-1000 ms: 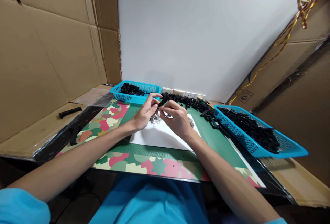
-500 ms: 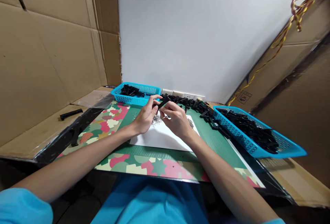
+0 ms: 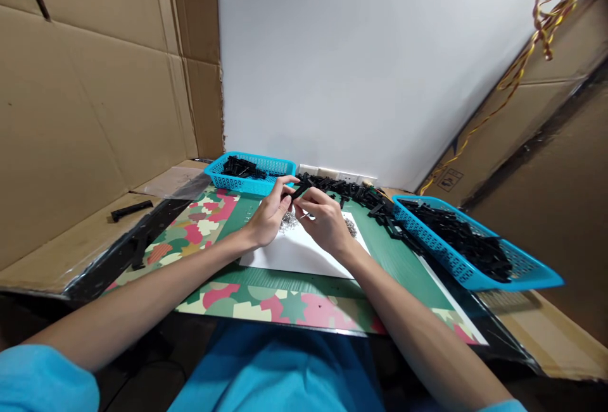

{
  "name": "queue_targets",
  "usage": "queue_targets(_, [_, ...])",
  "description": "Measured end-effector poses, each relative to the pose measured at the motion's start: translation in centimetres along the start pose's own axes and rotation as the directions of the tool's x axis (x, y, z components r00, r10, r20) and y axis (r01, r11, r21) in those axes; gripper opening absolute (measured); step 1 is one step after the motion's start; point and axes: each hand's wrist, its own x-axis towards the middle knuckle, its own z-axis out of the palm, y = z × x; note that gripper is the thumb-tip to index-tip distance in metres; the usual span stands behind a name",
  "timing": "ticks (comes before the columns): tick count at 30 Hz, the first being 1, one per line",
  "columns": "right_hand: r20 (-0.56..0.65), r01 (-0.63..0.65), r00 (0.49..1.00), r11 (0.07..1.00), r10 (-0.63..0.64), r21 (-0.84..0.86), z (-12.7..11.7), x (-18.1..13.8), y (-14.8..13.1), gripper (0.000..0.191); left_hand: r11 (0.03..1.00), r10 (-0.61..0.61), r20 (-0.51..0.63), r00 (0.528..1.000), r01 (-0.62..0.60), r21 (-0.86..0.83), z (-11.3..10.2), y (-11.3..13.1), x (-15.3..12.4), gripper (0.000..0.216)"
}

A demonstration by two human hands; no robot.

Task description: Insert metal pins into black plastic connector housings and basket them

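Hardly anything has moved since the earlier frames: both hands hold their place and the black piece [image 3: 300,190] remains between them, while the whole view has shifted slightly since the first. Left hand [image 3: 268,212] is clamped on that piece with thumb and fingers; right hand [image 3: 327,219] has its fingertips bunched at the near end, seemingly closed on a thin pale sliver [image 3: 308,214] too small to name. Work on this piece looks under way rather than finished. Below the hands, a white sheet [image 3: 299,257] on the green mat [image 3: 394,260] bears a silvery pile [image 3: 288,222] and a second small pile [image 3: 351,227]. Farther off, black parts fill much of the right basket [image 3: 536,280], lie heaped [image 3: 354,190] along the back, and partly fill the left basket [image 3: 254,184]; plenty seems left, though which parts are done I cannot tell.
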Motion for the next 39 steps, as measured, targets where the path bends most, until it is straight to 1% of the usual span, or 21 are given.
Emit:
queue_targets(4, [0.014, 0.004, 1.000, 1.000, -0.004, 0.004, 0.0, 0.0, 0.0, 0.025, 0.996, -0.047, -0.010, 0.999, 0.046, -0.070, -0.1, 0.0, 0.1, 0.038])
queue_targets(6, [0.036, 0.010, 0.999, 1.000, -0.009, -0.015, -0.1, 0.0, 0.0, 0.028, 0.990, -0.068, 0.018, 0.998, 0.070, -0.123, -0.1, 0.1, 0.3, 0.041])
queue_targets(8, [0.060, 0.024, 0.998, 0.999, -0.022, -0.041, -0.1, 0.0, 0.1, 0.031, 0.970, -0.102, 0.047, 0.994, 0.110, -0.217, -0.1, 0.1, 0.5, 0.044])
queue_targets(11, [0.087, 0.043, 0.995, 0.998, -0.038, -0.050, -0.2, 0.1, 0.3, 0.031, 0.902, -0.185, 0.077, 0.980, 0.201, -0.382, 0.0, 0.1, 0.8, 0.047])
queue_targets(13, [0.092, 0.033, 0.995, 0.998, -0.029, -0.049, -0.4, 0.1, 0.6, 0.030, 0.850, -0.244, 0.098, 0.965, 0.262, -0.457, 0.1, 0.2, 0.9, 0.047])
queue_targets(17, [0.082, 0.012, 0.997, 0.999, -0.008, -0.048, -0.7, 0.0, 1.0, 0.022, 0.765, -0.328, 0.123, 0.937, 0.340, -0.546, 0.0, 0.5, 1.0, 0.040])
queue_targets(20, [0.079, 0.001, 0.997, 1.000, 0.000, -0.013, -1.0, -0.1, 1.3, 0.016, 0.737, -0.361, 0.131, 0.923, 0.368, -0.566, -0.1, 0.8, 0.9, 0.034])
queue_targets(23, [0.093, 0.004, 0.996, 1.000, -0.004, 0.004, -1.2, -0.1, 1.3, 0.016, 0.734, -0.373, 0.140, 0.917, 0.384, -0.560, -0.1, 0.9, 0.9, 0.034])
queue_targets(27, [0.096, 0.019, 0.995, 1.000, -0.020, 0.012, -1.2, 0.0, 1.2, 0.015, 0.745, -0.367, 0.143, 0.919, 0.382, -0.547, 0.0, 0.6, 0.8, 0.039])
queue_targets(36, [0.115, 0.006, 0.993, 1.000, -0.006, -0.002, -1.0, 0.1, 0.7, 0.015, 0.799, -0.273, 0.134, 0.953, 0.302, -0.519, 0.5, -0.4, 0.9, 0.041])
queue_targets(39, [0.097, -0.002, 0.995, 1.000, 0.000, 0.023, -1.1, 0.1, 0.6, 0.014, 0.816, -0.242, 0.133, 0.961, 0.276, -0.508, 0.6, -0.5, 0.9, 0.042])
